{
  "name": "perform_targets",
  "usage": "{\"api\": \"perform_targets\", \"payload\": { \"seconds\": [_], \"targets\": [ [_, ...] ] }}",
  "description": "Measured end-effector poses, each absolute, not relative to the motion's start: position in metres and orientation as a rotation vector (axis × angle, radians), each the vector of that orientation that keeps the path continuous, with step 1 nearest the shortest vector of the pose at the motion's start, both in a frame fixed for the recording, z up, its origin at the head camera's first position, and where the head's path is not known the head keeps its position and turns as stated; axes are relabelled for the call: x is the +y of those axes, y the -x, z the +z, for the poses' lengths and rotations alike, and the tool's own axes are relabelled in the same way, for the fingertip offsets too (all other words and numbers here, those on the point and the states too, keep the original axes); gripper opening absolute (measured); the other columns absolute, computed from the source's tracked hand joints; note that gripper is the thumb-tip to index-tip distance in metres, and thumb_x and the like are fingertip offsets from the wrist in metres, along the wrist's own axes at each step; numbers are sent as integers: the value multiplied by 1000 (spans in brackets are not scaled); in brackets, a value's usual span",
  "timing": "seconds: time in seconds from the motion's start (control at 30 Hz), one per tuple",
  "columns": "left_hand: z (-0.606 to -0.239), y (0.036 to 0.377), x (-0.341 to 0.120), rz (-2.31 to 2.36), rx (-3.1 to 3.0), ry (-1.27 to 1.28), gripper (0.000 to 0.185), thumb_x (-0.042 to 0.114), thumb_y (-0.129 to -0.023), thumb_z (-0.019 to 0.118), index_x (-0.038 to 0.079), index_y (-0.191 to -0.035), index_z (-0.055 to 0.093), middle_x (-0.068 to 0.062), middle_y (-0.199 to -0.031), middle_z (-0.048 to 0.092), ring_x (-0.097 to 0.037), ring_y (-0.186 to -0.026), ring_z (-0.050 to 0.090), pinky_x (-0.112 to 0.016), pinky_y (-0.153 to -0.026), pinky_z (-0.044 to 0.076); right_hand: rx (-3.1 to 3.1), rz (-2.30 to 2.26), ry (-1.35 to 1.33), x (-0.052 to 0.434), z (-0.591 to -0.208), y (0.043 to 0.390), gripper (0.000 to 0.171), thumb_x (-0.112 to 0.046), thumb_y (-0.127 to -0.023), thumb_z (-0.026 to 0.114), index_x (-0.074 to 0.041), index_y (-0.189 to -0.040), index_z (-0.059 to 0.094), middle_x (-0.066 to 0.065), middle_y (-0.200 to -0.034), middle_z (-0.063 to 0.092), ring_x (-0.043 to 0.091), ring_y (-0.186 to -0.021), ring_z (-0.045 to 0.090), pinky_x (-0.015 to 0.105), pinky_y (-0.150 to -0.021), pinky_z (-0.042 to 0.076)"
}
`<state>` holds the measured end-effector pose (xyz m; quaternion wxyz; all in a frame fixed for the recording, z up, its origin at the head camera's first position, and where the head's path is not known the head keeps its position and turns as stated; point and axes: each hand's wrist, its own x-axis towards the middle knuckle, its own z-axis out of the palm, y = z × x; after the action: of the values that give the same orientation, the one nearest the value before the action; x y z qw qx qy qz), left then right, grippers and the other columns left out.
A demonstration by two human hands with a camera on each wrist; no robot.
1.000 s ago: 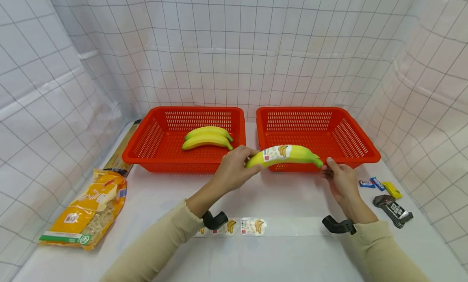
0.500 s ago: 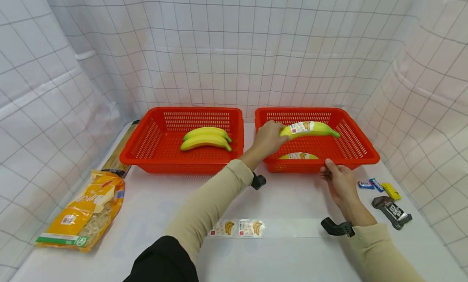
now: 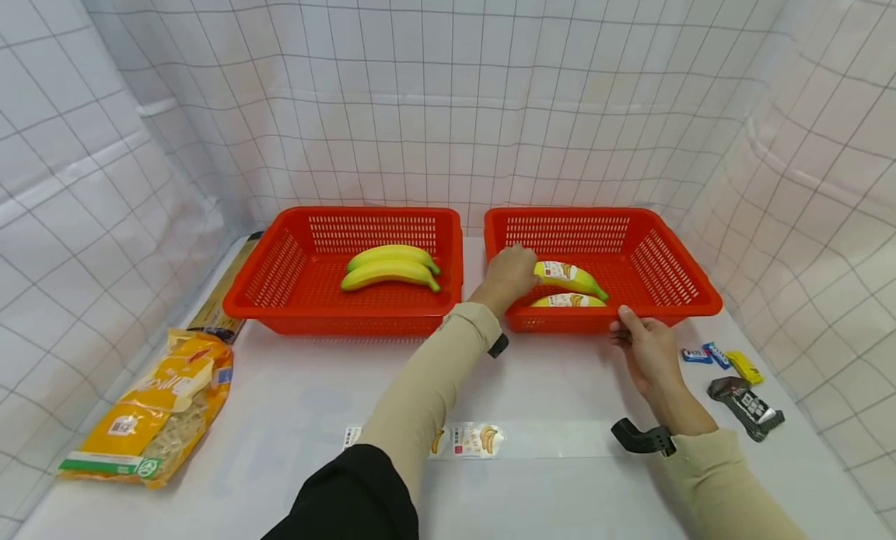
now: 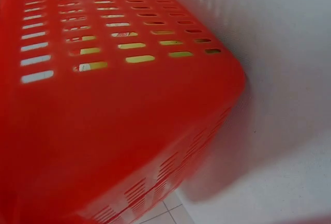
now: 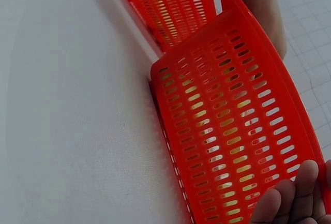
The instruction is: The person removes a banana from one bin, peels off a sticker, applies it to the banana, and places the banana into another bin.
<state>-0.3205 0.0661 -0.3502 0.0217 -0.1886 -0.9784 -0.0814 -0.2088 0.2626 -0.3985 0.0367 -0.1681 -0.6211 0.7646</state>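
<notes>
Labelled banana [image 3: 565, 275] sits low inside the right red basket [image 3: 675, 244], near its front-left corner, lying just above a second labelled banana [image 3: 568, 300] on the basket floor. Left hand [image 3: 509, 274] reaches over the basket's front-left rim with its fingers curled round the stem end of the upper banana; whether the fruit already rests on the one below cannot be told from the head view. Right hand [image 3: 644, 352] rests against the front wall of the same basket, thumb on the rim, fingers relaxed and holding nothing; the right wrist view shows fingertips [image 5: 289, 203] against the slotted wall. The left wrist view is blurred and shows only a corner of the basket with yellow behind the slots.

Left red basket [image 3: 280, 275] stands just beside the right one and holds two unlabelled bananas [image 3: 390, 266] side by side. A strip of banana stickers [image 3: 479, 439] lies on the white table [image 3: 294, 415] between the forearms. Yellow noodle packet [image 3: 150, 404] lies at the far left; small wrapped sweets [image 3: 728, 365] lie to the right of the right hand.
</notes>
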Motion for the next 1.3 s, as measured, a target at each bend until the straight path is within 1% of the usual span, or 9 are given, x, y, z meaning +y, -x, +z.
{"api": "perform_targets", "payload": {
  "seconds": [0.23,0.43,0.63,0.77,0.87,0.97,1.07,1.1,1.3],
  "targets": [
    [-358,320,74,99,-3072,647,23,34,-90,60,19,-106,66,4,-94,68,-14,-79,60,-30,-70,53,-1915,2335,519,263,-399,209,59,-46,-78,67,1,-114,56,-2,-80,67,12,-78,57,18,-76,52],
    [-359,319,76,280,-3071,659,20,28,-93,54,21,-108,66,5,-93,67,-13,-79,59,-28,-70,52,-1895,2349,454,262,-401,210,54,-43,-79,68,1,-107,56,-3,-76,67,10,-74,58,18,-72,52],
    [-357,320,71,115,-3043,685,15,27,-92,57,19,-100,67,3,-89,67,-14,-78,60,-29,-69,52,-1927,2325,450,261,-401,211,54,-47,-78,67,-2,-106,57,-3,-78,65,11,-76,57,18,-72,52],
    [-350,313,61,-121,-2939,706,20,32,-91,60,18,-101,68,3,-96,67,-15,-88,59,-29,-76,50,-2043,2244,462,261,-403,207,57,-48,-84,60,1,-112,52,-4,-80,63,12,-79,56,17,-74,51],
    [-343,301,46,-288,-2849,695,26,34,-91,60,19,-111,67,2,-107,65,-16,-98,55,-30,-85,47,-2196,2136,445,257,-405,202,55,-48,-91,53,2,-115,51,-4,-85,61,13,-83,58,17,-75,51],
    [-335,288,23,-450,-2788,660,29,32,-91,61,20,-116,65,1,-112,63,-17,-101,53,-30,-88,46,-2346,2006,390,248,-406,196,53,-45,-94,50,4,-114,53,-3,-87,60,16,-85,59,19,-76,52],
    [-331,278,-4,-596,-2753,605,29,30,-90,61,17,-115,65,-1,-109,62,-18,-100,52,-31,-86,46,-2462,1868,305,233,-405,191,51,-46,-93,51,2,-110,55,-1,-87,61,19,-85,59,22,-76,52],
    [-330,277,-15,-638,-2748,585,29,28,-90,62,16,-116,65,-2,-109,62,-18,-102,52,-32,-91,45,-2481,1834,258,228,-404,189,49,-45,-93,52,2,-109,56,1,-88,61,21,-85,59,23,-76,52],
    [-327,278,-82,-798,-2794,372,33,26,-88,63,12,-119,64,-8,-119,59,-25,-113,49,-40,-100,42,-2501,1704,-76,191,-395,182,31,-34,-92,58,-4,-101,60,13,-92,62,15,-79,58,27,-73,52]
  ]
}}
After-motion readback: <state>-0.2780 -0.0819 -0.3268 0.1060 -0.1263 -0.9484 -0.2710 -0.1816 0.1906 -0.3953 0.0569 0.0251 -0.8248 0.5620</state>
